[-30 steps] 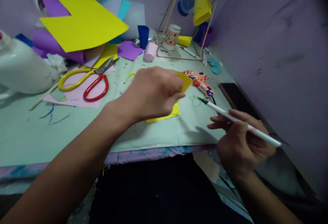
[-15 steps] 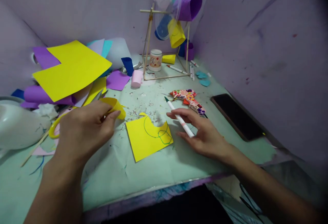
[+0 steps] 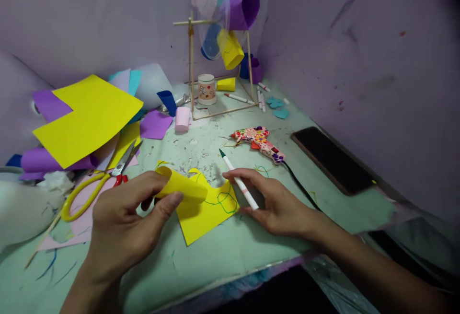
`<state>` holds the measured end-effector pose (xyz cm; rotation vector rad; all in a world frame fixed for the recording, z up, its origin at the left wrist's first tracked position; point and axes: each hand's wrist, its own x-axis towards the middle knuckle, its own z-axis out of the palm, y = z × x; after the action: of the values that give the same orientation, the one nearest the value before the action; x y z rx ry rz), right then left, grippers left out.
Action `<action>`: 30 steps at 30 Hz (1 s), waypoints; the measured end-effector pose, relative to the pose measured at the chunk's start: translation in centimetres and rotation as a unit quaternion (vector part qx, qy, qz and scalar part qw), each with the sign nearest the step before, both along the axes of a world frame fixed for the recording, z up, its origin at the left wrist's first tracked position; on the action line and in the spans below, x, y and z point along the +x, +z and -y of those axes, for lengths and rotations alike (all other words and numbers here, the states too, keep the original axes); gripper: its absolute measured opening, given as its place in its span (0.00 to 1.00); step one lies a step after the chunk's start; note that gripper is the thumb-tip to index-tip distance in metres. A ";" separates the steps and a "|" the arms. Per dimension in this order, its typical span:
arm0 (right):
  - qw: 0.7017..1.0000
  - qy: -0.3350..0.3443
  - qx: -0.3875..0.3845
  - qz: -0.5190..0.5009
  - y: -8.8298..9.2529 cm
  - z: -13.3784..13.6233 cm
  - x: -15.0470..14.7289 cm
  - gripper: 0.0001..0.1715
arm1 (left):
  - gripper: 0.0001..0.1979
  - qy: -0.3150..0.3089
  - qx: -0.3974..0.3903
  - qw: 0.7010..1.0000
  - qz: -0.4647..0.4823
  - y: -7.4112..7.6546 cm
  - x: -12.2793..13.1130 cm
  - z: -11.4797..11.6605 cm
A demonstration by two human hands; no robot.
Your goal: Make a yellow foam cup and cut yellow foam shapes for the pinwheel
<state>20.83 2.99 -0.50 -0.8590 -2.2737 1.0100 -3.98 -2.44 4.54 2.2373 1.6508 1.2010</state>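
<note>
My left hand [image 3: 134,218] pinches a yellow paper tube [image 3: 185,187] between thumb and fingers, above the left part of a yellow sheet [image 3: 201,220]. Green circles are drawn on that sheet, and a curved notch is cut from its far edge. In my right hand [image 3: 273,203] is a white marker [image 3: 240,180], uncapped, its dark green tip pointing up and away. The right fingertips are close to the sheet's right edge; whether they touch it I cannot tell. Yellow-handled scissors [image 3: 89,191] lie left of my left hand.
Behind stands a stick frame [image 3: 191,64] carrying a clear disc wheel with coloured paper cups. A paper cup [image 3: 206,89] is inside its base. On the right lie a flowered glue gun [image 3: 257,140] with a black cord and a phone [image 3: 330,160]. Coloured sheets [image 3: 89,117] are heaped at left.
My left hand has brought the yellow tube rightward, over the yellow sheet, uncovering the scissors. My right hand, still holding the marker, has come closer to the sheet. The view has shifted slightly.
</note>
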 end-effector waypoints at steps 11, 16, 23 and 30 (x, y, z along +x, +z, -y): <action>0.997 -0.045 0.055 -0.022 -0.7 -0.5 -0.1 0.35 | 0.16 -0.043 -0.046 0.997 0.041 0.2 -0.1 0.4; 0.992 -0.016 0.115 0.044 0.6 -2.5 -1.4 0.36 | 0.15 -0.004 -0.089 0.991 0.097 0.1 -0.2 0.1; 0.978 -0.003 0.114 0.173 1.7 -5.7 -4.5 0.34 | 0.10 0.078 -0.205 0.791 0.572 -0.1 -0.5 -1.3; 0.980 -0.002 0.083 0.181 1.8 -6.5 -5.6 0.30 | 0.11 0.062 -0.213 0.696 0.683 -1.1 -0.6 -2.8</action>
<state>15.27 9.46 1.25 -1.0410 -2.6115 0.6909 -4.62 0.33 3.44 0.4684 1.1154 1.5821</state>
